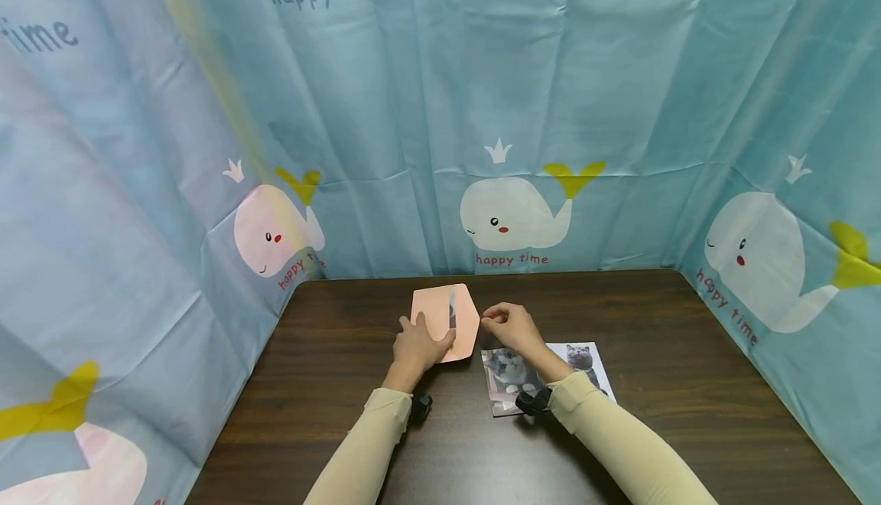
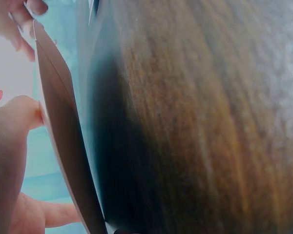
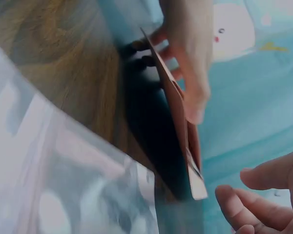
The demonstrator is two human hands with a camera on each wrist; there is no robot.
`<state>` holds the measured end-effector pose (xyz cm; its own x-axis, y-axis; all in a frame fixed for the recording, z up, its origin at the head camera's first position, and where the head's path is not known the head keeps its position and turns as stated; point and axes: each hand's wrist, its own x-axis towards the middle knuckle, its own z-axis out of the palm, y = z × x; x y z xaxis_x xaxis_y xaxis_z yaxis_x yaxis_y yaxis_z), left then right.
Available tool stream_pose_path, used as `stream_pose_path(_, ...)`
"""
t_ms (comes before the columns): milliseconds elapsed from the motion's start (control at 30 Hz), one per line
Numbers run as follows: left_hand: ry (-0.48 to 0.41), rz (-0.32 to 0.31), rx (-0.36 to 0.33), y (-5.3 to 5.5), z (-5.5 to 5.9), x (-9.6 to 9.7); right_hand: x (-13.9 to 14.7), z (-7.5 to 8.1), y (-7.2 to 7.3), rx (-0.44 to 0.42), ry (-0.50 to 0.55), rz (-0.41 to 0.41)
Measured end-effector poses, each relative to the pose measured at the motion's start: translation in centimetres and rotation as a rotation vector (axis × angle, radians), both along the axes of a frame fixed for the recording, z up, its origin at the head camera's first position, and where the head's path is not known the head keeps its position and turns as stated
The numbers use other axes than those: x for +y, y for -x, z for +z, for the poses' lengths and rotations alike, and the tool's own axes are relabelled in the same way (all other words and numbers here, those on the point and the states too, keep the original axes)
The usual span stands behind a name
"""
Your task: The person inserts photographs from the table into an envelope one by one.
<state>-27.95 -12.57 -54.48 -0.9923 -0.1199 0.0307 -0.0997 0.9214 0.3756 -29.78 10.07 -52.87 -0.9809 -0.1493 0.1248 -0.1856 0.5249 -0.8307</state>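
Observation:
A peach paper envelope [image 1: 430, 302] is held by my left hand [image 1: 417, 344], its thumb on the upper face and the other fingers at the left edge. Its pointed flap [image 3: 198, 187] is unfolded toward the right. A narrow strip of a grey-and-white picture card [image 1: 452, 310] shows at the mouth; the rest is hidden inside. In the right wrist view the envelope stands tilted over its dark shadow. My right hand [image 1: 515, 327] is right beside the flap's tip, thumb and forefinger [image 3: 227, 195] slightly parted with a small gap to the paper.
Two cat picture cards lie under my right forearm: a grey-toned one [image 1: 508, 371] and a white one [image 1: 585, 356]. The dark wooden table [image 1: 310, 382] meets a blue whale-print curtain [image 1: 385, 214] at the back and sides. Dark wrist cameras sit at both cuffs.

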Motion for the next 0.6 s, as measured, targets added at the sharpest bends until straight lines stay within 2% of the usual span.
stream_pose_path(200, 0.014, 0.001, 0.011, -0.1, 0.0, -0.2, 2.7, 0.6, -1.2, -0.023, 0.004, -0.002)
stream_pose_path(600, 0.019, -0.003, 0.017, -0.1, -0.1, -0.1, 7.8, 0.3, -3.8, -0.008, -0.082, -0.085)
